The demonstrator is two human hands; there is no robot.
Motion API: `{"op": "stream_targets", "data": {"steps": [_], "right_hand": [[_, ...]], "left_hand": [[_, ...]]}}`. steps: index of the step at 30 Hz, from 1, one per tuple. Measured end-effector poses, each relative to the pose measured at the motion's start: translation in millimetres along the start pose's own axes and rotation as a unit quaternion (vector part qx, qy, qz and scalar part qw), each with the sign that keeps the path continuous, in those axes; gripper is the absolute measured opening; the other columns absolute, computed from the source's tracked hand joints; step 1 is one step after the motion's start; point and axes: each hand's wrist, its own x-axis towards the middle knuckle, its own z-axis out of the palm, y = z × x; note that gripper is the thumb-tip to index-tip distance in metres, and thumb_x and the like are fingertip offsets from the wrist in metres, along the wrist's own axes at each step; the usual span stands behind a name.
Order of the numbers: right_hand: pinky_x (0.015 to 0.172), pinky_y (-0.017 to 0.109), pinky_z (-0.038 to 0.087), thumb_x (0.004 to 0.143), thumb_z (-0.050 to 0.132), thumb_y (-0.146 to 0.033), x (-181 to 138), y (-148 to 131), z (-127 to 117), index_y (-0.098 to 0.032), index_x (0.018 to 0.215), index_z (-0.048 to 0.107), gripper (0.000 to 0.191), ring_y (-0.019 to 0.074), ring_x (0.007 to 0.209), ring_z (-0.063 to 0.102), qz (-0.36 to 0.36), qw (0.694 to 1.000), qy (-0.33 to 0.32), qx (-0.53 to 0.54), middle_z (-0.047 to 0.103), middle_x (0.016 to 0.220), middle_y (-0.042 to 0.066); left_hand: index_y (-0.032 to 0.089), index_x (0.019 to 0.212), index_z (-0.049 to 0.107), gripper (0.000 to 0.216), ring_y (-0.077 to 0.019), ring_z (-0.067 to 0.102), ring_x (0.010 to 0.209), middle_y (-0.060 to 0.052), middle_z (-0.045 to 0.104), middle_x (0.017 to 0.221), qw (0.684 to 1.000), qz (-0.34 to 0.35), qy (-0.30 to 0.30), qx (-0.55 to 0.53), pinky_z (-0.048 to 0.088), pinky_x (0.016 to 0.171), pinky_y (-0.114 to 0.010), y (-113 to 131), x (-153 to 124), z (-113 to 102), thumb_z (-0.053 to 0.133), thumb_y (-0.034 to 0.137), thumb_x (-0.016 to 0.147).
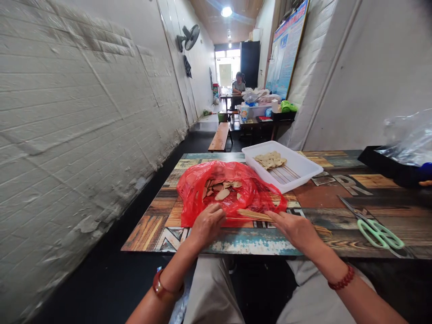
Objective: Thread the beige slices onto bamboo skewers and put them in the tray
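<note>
A crumpled red plastic bag [192, 186] lies open on the table, with several thin, pale brown slices [222, 194] inside. My left hand [208, 225] is at the bag's near edge, fingers pinched together; what they hold is hidden, though a thin pale line runs from them toward the right. My right hand [297, 230] is closed over a bundle of bamboo skewers [253, 215], whose ends stick out on both sides of it. Behind the bag is a white plastic tray [305, 168] holding skewered slices [271, 159], their sticks pointing toward me.
Green-handled scissors [380, 233] lie on the right of the patterned wooden table [263, 240]. A black container [388, 166] with clear plastic stands at the far right. Beyond are a bench [220, 137], a loaded table and a seated person [239, 84]. A white wall runs along the left.
</note>
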Motion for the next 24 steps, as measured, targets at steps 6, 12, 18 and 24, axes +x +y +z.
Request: {"op": "stream_targets", "data": {"steps": [6,12,18,24], "right_hand": [[0.049,0.025,0.043,0.093,0.041,-0.033,-40.7,58.4,24.0,-0.028,0.122,0.057,0.034,0.0170,0.065,0.066,0.085,0.995,0.037,-0.029,0.070,0.086,0.004],[0.059,0.034,0.043,0.092,0.042,-0.037,-49.9,92.1,34.7,-0.023,0.110,0.066,0.032,0.0241,0.073,0.064,0.049,0.996,0.064,-0.028,0.067,0.083,0.012],[0.078,0.037,0.045,0.094,0.043,-0.036,-37.4,61.9,12.8,-0.019,0.109,0.064,0.031,0.0232,0.087,0.062,0.048,0.991,0.128,-0.003,0.068,0.096,0.011],[0.086,0.038,0.043,0.093,0.047,-0.027,10.3,-12.4,-12.8,-0.020,0.123,0.057,0.033,0.0231,0.102,0.058,-0.055,0.987,0.131,0.079,0.065,0.109,0.009]], "left_hand": [[0.017,0.071,0.047,0.023,-0.0117,0.045,0.068,0.000,0.047,0.071,0.988,-0.101,0.044,-0.111,0.036,0.064,-0.024,-29.5,-21.6,-21.2,0.041,0.027,0.090],[0.017,0.072,0.046,0.023,-0.0119,0.043,0.068,0.000,0.046,0.071,0.982,-0.124,0.040,-0.139,0.036,0.064,-0.024,-24.0,-25.3,-8.7,0.038,0.030,0.090],[0.017,0.071,0.046,0.021,-0.0129,0.045,0.068,-0.001,0.047,0.073,0.988,-0.112,-0.002,-0.103,0.035,0.063,-0.025,-10.6,-19.0,-1.9,0.037,0.022,0.089],[0.017,0.071,0.049,0.021,-0.0125,0.045,0.068,-0.002,0.048,0.075,0.993,-0.081,-0.059,-0.064,0.034,0.062,-0.024,4.9,-6.0,-2.8,0.038,0.019,0.088]]}}
